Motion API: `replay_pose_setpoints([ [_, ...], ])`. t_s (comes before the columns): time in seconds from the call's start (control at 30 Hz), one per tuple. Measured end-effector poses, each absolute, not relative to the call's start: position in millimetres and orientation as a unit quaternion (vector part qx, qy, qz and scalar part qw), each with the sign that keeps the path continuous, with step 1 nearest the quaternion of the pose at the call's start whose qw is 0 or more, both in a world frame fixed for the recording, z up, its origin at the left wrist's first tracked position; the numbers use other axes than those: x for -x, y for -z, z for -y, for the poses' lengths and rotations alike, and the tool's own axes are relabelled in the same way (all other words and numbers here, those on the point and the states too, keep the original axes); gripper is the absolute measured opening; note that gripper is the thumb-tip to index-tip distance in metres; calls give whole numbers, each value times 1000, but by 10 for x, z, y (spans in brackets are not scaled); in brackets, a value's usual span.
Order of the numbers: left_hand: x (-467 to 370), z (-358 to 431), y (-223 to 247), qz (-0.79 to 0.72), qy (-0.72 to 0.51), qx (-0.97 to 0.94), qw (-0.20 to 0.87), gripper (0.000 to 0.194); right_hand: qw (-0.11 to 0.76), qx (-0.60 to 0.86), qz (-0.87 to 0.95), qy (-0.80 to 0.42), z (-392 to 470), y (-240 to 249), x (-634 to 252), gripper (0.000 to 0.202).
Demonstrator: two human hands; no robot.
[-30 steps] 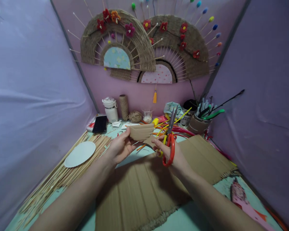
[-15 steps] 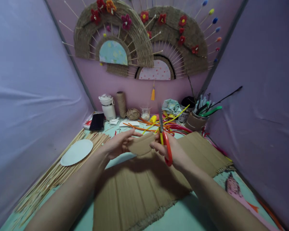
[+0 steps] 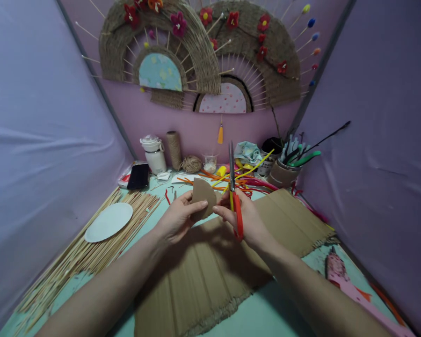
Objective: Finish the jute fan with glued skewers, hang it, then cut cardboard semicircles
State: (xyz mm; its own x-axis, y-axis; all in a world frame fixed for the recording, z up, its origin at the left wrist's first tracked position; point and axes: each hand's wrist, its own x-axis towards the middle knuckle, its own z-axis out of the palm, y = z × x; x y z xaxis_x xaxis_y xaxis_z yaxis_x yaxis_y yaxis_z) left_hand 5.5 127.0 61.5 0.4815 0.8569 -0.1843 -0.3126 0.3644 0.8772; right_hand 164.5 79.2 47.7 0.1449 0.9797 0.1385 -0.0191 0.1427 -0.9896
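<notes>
My left hand (image 3: 180,215) pinches a small half-round piece of cardboard (image 3: 202,197) between thumb and fingers, its straight edge facing left. Close to its right edge is my right hand (image 3: 243,215), with red-handled scissors (image 3: 237,213) held in it, blades together and pointing up. Whether my right fingertips touch the cardboard I cannot tell. Below both hands lies a large corrugated cardboard sheet (image 3: 192,281) with a ragged front edge.
At the left, a white oval plate (image 3: 108,222) rests on thin wooden sticks (image 3: 91,252). A phone (image 3: 138,176), white jar (image 3: 154,154), twine ball (image 3: 192,164) and tool can (image 3: 284,172) stand behind. A pink glue gun (image 3: 344,276) lies right.
The small cardboard piece has turned from lying flat to standing more upright, now held only by my left hand's visible pinch. The view has shifted slightly.
</notes>
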Motion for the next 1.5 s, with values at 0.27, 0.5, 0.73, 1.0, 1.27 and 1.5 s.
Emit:
replay_pose_setpoints([
  [0.27,-70,-1217,-576,-322,-377,-443,747,42,567,517,487,-417,-772,-529,-1693,38],
  [0.5,-97,-1238,-607,-349,-417,-369,754,28,529,517,500,-450,-792,-480,-1704,39],
  [0.73,-79,-1316,-735,-365,-511,-294,720,18,384,576,610,-386,-775,-407,-1666,44],
  [1.0,-1,-1390,-716,-345,-562,-276,700,23,321,615,671,-261,-709,-442,-1628,48],
  [1.27,-19,-1370,-763,-352,-575,-285,681,27,270,653,678,-205,-663,-510,-1608,44],
  [1.5,-30,-1361,-756,-348,-580,-281,681,24,244,666,681,-182,-645,-538,-1600,40],
])
